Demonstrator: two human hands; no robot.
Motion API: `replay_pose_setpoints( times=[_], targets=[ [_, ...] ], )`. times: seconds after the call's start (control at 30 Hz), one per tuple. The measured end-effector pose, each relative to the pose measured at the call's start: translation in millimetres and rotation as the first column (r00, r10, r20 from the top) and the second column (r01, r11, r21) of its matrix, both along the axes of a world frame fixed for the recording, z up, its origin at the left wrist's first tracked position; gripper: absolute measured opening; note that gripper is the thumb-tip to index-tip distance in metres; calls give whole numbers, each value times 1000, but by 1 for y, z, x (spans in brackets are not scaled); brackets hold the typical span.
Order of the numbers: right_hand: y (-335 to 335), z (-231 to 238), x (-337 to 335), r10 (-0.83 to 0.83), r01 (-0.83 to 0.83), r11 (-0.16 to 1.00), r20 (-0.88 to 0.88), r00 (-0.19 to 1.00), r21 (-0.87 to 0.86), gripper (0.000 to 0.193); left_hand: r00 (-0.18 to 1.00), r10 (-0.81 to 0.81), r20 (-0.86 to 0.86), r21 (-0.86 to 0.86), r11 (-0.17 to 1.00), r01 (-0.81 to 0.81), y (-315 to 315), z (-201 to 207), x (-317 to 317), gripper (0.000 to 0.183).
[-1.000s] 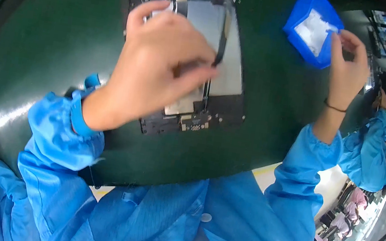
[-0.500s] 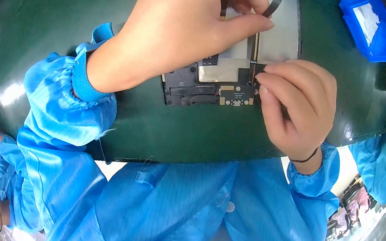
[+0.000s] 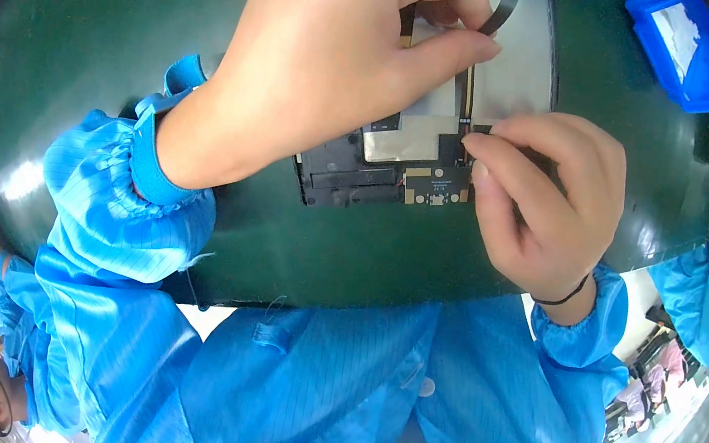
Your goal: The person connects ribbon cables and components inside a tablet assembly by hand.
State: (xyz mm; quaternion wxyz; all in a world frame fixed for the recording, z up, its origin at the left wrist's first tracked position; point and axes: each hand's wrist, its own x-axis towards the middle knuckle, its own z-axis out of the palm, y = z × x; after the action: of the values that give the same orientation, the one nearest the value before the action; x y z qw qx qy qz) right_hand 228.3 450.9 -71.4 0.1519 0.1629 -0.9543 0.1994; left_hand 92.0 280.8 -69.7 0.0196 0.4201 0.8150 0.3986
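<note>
With left hand (image 3: 345, 41), grasping black flat cable (image 3: 507, 2) between thumb and fingertips, back of hand uppermost, free length of cable curving up and away. With right hand (image 3: 560, 193), fingers curled and thumb close by, reaching to narrow ribbon cable (image 3: 470, 101) at its near end; seemingly touching there, but whether pinching anything, cannot tell. Black band (image 3: 560, 294) round right wrist, blue strap (image 3: 151, 141) at left. Nearest the body, blue striped jacket (image 3: 283, 394) with gathered cuffs. Just beyond, flat on dark green bench top (image 3: 359, 250), opened tablet (image 3: 517, 73), largely under both hands. At its near end, small black circuit board (image 3: 442, 186), silvery foil patch (image 3: 403, 143) just beside. Farther, to right, blue plastic bin (image 3: 703, 83) with white papery contents. Beyond bench, blue-sleeved co-workers at both sides, warped by lens.
</note>
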Motion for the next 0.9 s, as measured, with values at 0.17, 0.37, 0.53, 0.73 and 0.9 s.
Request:
replay_pose_setpoints(
  times=[0.17, 0.37, 0.53, 0.73, 0.9],
  targets=[
    [-6, 0, -2, -6, 6, 1000, -5, 1000, -7, 25, 1000, 14, 3, -23, 1000, -13, -7, 4, 1, 13],
    [-9, 1, -2, -10, 10, 1000, 13, 1000, 2, 26, 999, 17, 37, -31, 999, -16, -10, 6, 0, 13],
    [-9, 2, -1, -11, 11, 1000, 11, 1000, -12, 26, 999, 28, 33, -42, 999, -26, -8, 8, 1, 13],
    [-2, 1, 0, -28, 29, 999, 19, 999, -38, 25, 998, 24, 49, -73, 997, -20, 0, 9, 2, 14],
    [0, -1, -1, -31, 37, 991, 52, 998, -129, 22, 1000, 7, 28, -119, 993, -3, 3, 11, -1, 16]
  ],
)
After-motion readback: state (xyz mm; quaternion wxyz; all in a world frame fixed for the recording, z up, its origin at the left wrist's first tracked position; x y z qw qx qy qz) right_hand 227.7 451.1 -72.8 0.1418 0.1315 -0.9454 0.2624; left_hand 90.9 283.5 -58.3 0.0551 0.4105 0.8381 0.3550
